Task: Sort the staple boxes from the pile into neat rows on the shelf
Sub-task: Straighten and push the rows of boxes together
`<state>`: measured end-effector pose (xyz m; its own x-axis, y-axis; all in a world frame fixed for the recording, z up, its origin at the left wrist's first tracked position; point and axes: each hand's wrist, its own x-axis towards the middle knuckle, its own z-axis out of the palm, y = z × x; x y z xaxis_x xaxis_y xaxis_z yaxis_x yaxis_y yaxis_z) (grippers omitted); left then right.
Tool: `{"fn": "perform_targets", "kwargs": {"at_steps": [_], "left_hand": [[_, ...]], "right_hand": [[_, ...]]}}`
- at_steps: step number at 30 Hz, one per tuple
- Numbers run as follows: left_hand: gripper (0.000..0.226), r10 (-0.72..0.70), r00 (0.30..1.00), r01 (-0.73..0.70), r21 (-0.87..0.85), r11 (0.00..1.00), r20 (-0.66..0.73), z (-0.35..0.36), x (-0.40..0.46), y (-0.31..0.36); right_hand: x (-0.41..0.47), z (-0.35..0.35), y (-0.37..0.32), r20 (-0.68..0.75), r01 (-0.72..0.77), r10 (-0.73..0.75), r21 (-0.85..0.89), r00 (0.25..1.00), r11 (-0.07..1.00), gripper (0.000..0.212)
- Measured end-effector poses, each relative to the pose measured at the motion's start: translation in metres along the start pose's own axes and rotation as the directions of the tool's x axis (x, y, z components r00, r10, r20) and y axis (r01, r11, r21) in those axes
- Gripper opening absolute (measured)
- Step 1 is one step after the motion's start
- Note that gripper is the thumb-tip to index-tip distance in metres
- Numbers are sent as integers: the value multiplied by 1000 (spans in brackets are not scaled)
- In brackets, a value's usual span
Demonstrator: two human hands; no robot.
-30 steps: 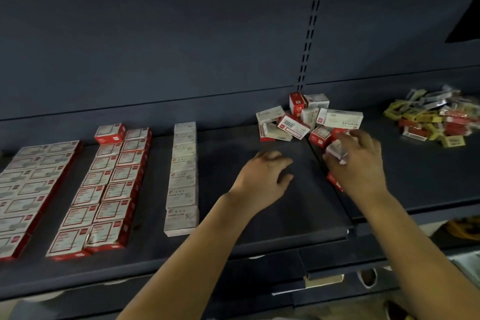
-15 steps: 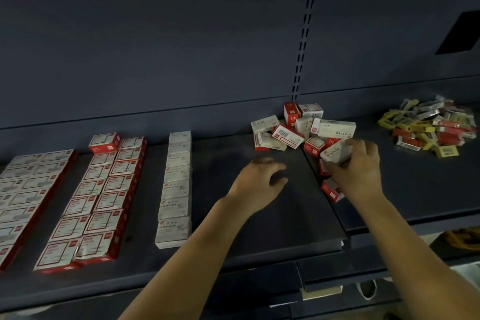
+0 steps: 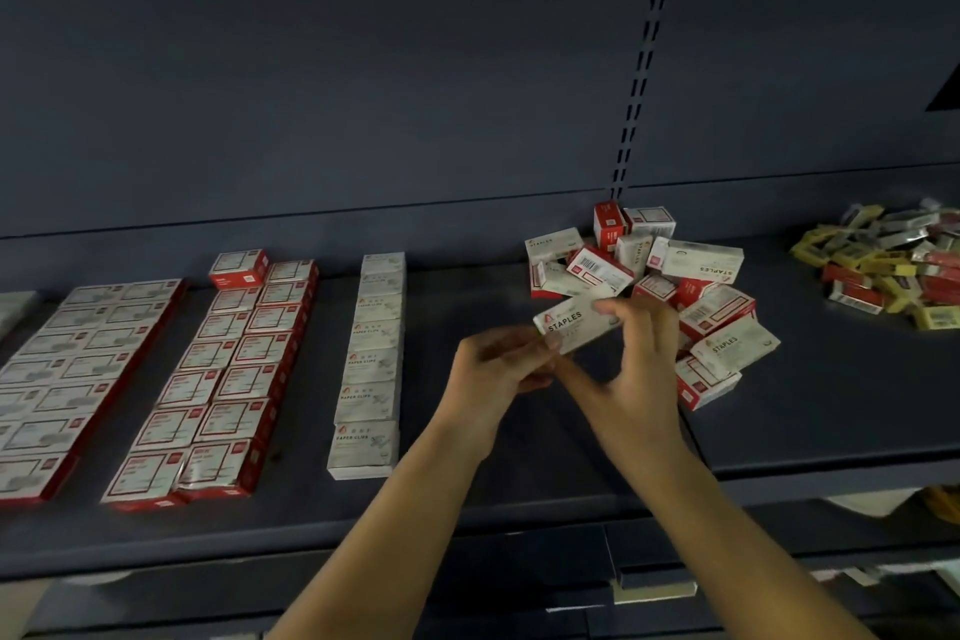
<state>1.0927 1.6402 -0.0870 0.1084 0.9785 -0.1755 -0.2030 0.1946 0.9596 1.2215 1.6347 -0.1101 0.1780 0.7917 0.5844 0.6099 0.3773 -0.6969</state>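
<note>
Between the fingertips of both hands, a white staple box marked STAPLES sits tilted above the shelf. Left hand pinches its near left corner; right hand pinches the far right end, other fingers loosely curled. Just right of the fingers: the pile. Well left: white row, red-and-white rows.

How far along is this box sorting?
Well underway. Done: red-and-white box rows and a white box column lie lined up on the shelf. In hand: the left hand and right hand pinch one white STAPLES box. Left: the jumbled pile behind.
</note>
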Motion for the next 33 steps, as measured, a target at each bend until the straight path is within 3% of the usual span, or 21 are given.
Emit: {"fn": "perform_targets", "kwargs": {"at_steps": [5,12,20,27,31,33], "left_hand": [[7,53,998,-54,-53,997,-31,-12,-9,4],[29,101,993,-107,-94,990,-59,-32,-24,11],[9,85,988,-101,-124,987,-127,-63,-37,19],[10,70,975,-95,-108,990,-211,-120,-52,28],[21,85,974,-112,-118,987,-211,-163,-67,42],[10,98,975,-121,-105,987,-199,-186,-74,48]], "right_hand": [[-2,7,-11,19,63,-64,66,998,996,67],[-8,20,-22,47,128,-134,123,990,984,69],[-15,42,-42,64,168,-178,140,982,976,69],[-17,64,-67,258,179,-241,241,936,954,70],[-21,84,-96,358,238,-286,172,889,956,62],[-22,98,-114,377,314,-342,135,861,940,58]]}}
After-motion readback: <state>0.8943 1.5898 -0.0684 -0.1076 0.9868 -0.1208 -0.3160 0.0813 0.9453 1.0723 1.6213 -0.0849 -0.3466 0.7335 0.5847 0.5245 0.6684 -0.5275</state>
